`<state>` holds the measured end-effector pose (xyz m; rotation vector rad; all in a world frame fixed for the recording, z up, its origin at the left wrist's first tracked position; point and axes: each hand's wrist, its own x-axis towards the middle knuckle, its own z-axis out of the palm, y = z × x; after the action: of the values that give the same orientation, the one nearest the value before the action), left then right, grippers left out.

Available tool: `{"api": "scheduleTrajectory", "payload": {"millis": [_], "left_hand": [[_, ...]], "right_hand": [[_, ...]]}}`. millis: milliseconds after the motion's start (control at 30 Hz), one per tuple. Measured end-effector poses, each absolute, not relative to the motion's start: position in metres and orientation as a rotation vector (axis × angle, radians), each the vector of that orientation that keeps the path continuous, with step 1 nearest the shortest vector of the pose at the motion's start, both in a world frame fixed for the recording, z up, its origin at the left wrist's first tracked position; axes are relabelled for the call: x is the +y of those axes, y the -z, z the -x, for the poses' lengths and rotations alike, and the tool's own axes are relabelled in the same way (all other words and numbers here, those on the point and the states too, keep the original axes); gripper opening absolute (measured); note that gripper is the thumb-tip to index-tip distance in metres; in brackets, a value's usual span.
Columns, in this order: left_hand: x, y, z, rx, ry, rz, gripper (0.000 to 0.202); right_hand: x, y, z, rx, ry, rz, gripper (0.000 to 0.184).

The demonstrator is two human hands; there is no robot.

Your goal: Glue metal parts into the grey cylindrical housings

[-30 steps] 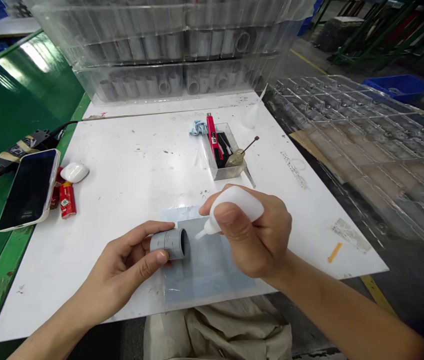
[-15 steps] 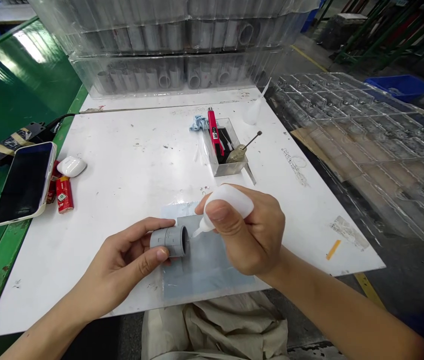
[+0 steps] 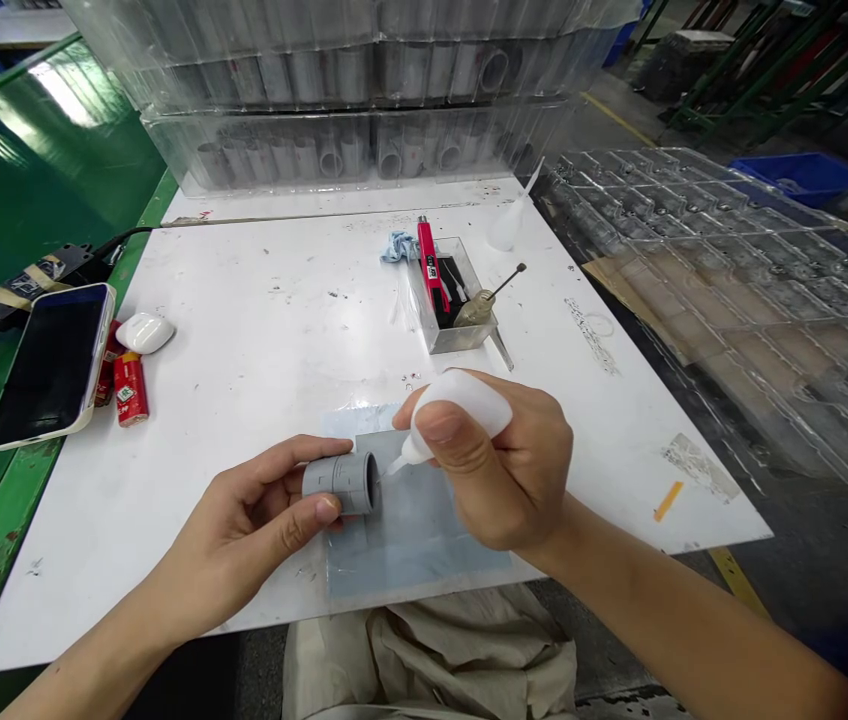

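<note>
Between the thumb and fingers of my left hand (image 3: 244, 530) lies a short grey plastic tube (image 3: 340, 484), tipped on its side with its open end to the right. My right hand (image 3: 510, 475) is wrapped round a white squeeze bottle (image 3: 461, 405), nozzle pointing down and left. The fine nozzle tip is at the tube's open rim; whether it touches, I cannot tell. Under both hands a grey-blue sheet (image 3: 424, 550) in clear plastic lies at the table's front edge.
A clear box (image 3: 461, 338) holds a red cutter (image 3: 430, 262) and a small jar with a brush. A second squeeze bottle (image 3: 505, 228) stands behind it. At left lie a phone (image 3: 49, 365), a white case (image 3: 145, 332) and red batteries (image 3: 131, 388). Stacked clear trays (image 3: 259, 185) hold tubes.
</note>
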<state>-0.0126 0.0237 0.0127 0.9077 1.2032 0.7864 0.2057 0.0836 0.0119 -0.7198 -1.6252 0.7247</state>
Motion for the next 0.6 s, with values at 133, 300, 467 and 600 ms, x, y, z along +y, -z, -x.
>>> {"api": "scheduleTrajectory", "payload": {"millis": [133,300,467,600], "left_hand": [[0.0237,-0.0125,0.0137,1.218,-0.766,-0.914,0.039],[0.0238,-0.0135,0.0135,1.223,-0.76,-0.912,0.038],[0.0242,-0.014,0.0137,1.225,-0.747,-0.926,0.038],[0.0243,-0.0134,0.0146,1.232,-0.725,-0.937,0.041]], "right_hand": [[0.0836,-0.0121,-0.2059,-1.619,-0.703,0.729,0.046],[0.0839,-0.0113,-0.2051,-1.632,-0.709,0.74,0.047],[0.0844,-0.0113,-0.2049,-1.63,-0.701,0.753,0.048],[0.0843,-0.0118,-0.2051,-1.631,-0.676,0.755,0.046]]}}
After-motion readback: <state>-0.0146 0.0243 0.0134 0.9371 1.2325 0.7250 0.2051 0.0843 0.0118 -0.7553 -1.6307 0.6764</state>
